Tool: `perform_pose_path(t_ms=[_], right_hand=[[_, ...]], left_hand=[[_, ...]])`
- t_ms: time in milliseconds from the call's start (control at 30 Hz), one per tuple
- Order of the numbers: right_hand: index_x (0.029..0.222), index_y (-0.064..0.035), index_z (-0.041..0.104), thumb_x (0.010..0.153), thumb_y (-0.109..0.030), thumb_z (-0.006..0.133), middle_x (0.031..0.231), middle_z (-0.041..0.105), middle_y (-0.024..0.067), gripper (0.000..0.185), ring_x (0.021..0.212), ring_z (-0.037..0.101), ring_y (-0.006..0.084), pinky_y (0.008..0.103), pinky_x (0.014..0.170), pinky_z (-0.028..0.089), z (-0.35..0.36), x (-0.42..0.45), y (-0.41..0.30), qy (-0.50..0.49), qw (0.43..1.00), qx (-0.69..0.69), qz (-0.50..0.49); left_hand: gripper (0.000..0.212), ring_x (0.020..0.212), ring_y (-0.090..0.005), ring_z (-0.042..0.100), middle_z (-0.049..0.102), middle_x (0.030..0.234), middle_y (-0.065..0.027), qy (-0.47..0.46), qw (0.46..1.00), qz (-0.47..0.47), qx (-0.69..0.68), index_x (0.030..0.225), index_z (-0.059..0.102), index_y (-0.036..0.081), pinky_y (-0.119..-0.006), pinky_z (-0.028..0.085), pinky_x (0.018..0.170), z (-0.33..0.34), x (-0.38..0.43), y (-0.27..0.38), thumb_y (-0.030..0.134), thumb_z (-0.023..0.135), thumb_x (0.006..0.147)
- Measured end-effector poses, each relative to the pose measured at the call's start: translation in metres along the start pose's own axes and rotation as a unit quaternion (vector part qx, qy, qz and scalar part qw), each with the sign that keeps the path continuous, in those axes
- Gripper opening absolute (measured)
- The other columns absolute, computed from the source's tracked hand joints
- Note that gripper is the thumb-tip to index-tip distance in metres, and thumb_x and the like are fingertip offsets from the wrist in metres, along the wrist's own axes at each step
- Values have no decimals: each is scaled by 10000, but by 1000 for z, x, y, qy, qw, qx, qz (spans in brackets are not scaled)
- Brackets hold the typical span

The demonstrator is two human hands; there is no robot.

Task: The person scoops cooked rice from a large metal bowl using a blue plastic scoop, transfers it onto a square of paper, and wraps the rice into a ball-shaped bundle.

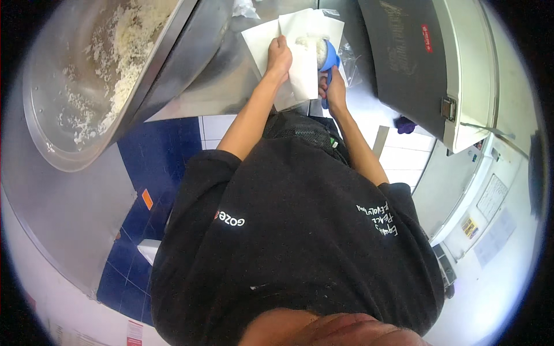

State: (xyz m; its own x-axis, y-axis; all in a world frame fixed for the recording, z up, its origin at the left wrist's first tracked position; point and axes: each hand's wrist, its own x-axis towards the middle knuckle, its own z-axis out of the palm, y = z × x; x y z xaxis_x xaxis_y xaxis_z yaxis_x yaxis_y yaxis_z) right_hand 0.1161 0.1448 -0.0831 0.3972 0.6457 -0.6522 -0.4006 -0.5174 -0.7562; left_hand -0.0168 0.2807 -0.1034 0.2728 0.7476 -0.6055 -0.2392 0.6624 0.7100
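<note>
My left hand [280,58] grips the left side of white paper sheets [298,26], with one flap standing up between my hands. My right hand [335,88] is closed around the handle of a blue plastic scoop [331,55]. The scoop is tilted towards the paper, and cooked white rice [314,45] lies in and beside it. The raised flap partly covers the rice. Thin clear plastic [349,65] lies under and to the right of the paper.
A large tilted metal container [47,138] holding loose white rice is at the upper left. The paper rests over a stainless steel counter [199,91]. A big dark-sided box with a metal latch [449,108] stands to the right. Crumpled clear plastic [245,8] lies at the counter's back.
</note>
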Motion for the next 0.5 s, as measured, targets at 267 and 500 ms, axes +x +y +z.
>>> perform_pose_path(t_ms=[267, 500], right_hand=[[1008, -57, 588, 1194, -533, 336, 639, 439, -3, 570, 491, 416, 116, 303, 467, 337, -8, 8, 6, 17, 998, -60, 2], [936, -85, 514, 1203, -523, 344, 620, 413, 2, 540, 478, 393, 121, 307, 457, 308, -4, 8, 4, 10, 1000, -16, 14]], left_hand=[[464, 1093, -277, 763, 718, 1217, -194, 6, 994, 18, 109, 1355, 566, -75, -431, 638, 966, -6, 20, -18, 313, 361, 1202], [480, 1120, -276, 754, 711, 1280, -200, 16, 1000, -9, 22, 1396, 561, -77, -433, 630, 986, -24, 10, -9, 314, 358, 1205]])
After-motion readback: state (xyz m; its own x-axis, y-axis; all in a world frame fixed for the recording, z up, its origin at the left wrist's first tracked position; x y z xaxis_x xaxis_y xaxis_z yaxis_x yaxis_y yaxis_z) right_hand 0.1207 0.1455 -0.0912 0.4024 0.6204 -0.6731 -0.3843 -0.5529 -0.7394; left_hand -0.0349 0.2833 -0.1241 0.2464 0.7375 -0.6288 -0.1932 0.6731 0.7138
